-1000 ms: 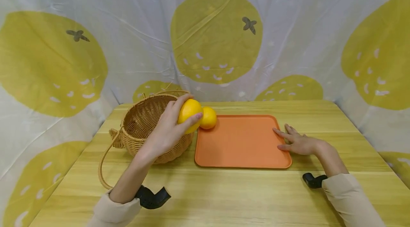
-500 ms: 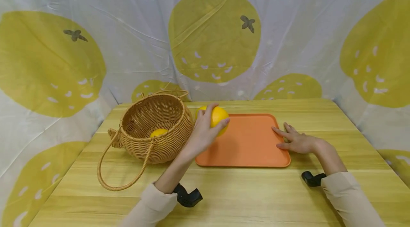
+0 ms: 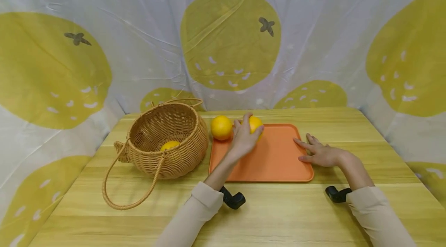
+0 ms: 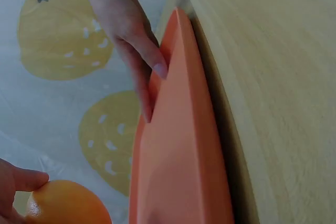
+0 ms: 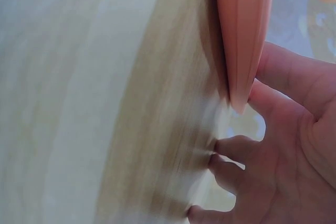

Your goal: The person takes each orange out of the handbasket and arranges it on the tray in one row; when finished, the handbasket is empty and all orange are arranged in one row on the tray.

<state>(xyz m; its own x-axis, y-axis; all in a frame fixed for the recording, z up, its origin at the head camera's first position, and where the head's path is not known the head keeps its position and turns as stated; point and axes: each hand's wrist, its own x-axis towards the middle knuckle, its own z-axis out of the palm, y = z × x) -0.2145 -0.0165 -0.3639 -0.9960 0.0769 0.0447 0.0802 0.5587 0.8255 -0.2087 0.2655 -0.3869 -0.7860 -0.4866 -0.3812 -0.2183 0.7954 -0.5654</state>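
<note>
Orange [image 3: 256, 124] is pinched between thumb and fingers of the left hand [image 3: 244, 138], near twelve o'clock over the tray [image 3: 275, 158]; whether it touches the surface I cannot tell. The right hand [image 3: 324, 155] lies spread at three o'clock, thumb against the rim. A second orange [image 3: 221, 127] sits at ten o'clock, and a yellow fruit [image 3: 170, 145] lies inside the wicker basket [image 3: 189, 158] at nine. Setting down the held orange seems the step in hand; the next move probably calls for a gentle release, guarding against rolling.
</note>
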